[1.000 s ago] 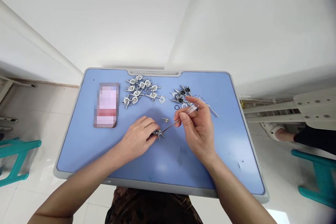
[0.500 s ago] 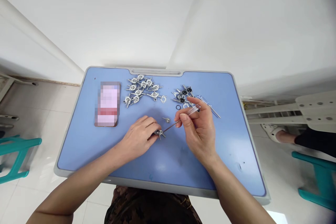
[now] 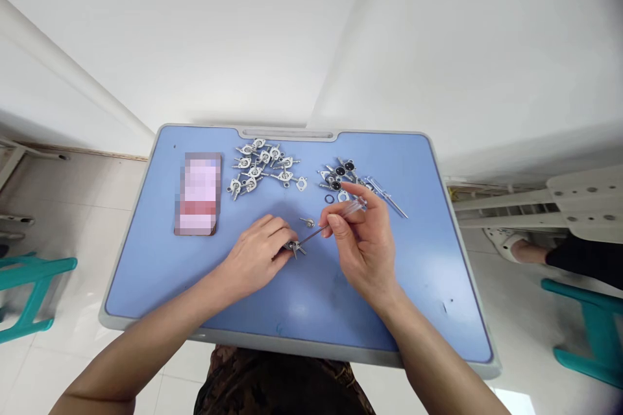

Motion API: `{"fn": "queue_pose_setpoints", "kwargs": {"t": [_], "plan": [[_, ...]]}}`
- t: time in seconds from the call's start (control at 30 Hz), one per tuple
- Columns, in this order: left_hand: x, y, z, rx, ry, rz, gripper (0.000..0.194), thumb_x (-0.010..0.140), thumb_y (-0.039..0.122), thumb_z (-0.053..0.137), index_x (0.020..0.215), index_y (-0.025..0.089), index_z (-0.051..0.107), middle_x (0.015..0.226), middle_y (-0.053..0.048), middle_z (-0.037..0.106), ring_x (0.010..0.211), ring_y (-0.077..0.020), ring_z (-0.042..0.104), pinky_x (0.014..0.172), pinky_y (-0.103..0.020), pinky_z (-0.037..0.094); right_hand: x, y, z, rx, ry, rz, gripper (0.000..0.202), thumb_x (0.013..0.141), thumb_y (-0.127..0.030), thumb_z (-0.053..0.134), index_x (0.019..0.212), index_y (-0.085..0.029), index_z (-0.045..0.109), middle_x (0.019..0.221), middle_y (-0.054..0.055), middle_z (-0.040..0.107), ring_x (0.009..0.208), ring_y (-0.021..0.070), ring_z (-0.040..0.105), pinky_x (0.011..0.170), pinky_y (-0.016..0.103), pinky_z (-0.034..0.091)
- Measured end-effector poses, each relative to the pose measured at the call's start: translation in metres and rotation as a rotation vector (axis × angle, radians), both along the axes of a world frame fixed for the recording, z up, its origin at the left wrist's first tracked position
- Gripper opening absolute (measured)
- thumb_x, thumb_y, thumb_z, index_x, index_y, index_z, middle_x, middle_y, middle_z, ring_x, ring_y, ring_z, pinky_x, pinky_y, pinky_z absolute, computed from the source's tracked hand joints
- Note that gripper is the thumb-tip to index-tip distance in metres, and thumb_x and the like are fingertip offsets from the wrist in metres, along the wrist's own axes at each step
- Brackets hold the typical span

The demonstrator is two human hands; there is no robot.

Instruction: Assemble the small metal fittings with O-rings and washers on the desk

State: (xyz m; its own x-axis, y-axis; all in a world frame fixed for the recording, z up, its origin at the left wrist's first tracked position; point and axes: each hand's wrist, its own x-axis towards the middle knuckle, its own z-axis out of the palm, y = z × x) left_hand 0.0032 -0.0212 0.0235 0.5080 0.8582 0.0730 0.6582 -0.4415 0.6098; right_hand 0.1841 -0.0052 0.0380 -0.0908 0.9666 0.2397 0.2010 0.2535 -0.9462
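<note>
Near the middle of the blue table, my left hand (image 3: 263,249) pinches a small metal part (image 3: 294,247). My right hand (image 3: 365,240) is closed on a screwdriver (image 3: 348,209) with a clear handle, and its tip meets that part. Just beyond lies a loose metal piece (image 3: 307,222). Several metal fittings (image 3: 264,157) are grouped behind my left hand. Past my right fingers sit several parts with black discs (image 3: 339,171), beside a black ring (image 3: 329,199) and a flat metal plate (image 3: 343,196).
A phone (image 3: 199,194) with a blurred screen lies on the left of the blue table (image 3: 146,272). A second clear-handled screwdriver (image 3: 394,202) rests at the right. Teal stools (image 3: 39,285) flank the table, and a person's foot (image 3: 518,250) shows at right.
My right hand has shifted slightly left, and the screwdriver is tilted a little lower. My left hand keeps its hold on the metal part.
</note>
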Motion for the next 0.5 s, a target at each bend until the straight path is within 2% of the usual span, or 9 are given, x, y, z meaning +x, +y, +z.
{"fn": "queue_pose_setpoints", "kwargs": {"t": [0.23,0.5], "plan": [[-0.0004,0.0,-0.0013,-0.003,0.0,-0.003,0.012,0.086,0.011,0.056,0.095,0.019,0.06,0.094,-0.003,0.062,0.087,-0.0189,0.055,0.078,-0.033,0.047,0.0034,-0.0014,-0.005,-0.001,-0.019,0.049,0.035,0.094,-0.022,0.049,0.126,-0.024,0.038,0.081,0.0,0.061,0.073,0.0136,0.062,0.062,0.029,0.053],[0.0002,0.0003,-0.0006,-0.002,-0.011,0.003,0.013,0.085,0.011,0.057,0.095,0.018,0.06,0.093,-0.003,0.063,0.088,-0.019,0.055,0.078,-0.033,0.047,0.0038,-0.0023,0.0001,0.038,0.011,0.064,0.033,0.094,-0.019,0.048,0.125,-0.024,0.039,0.081,-0.001,0.061,0.073,0.0124,0.062,0.063,0.028,0.053]]}}
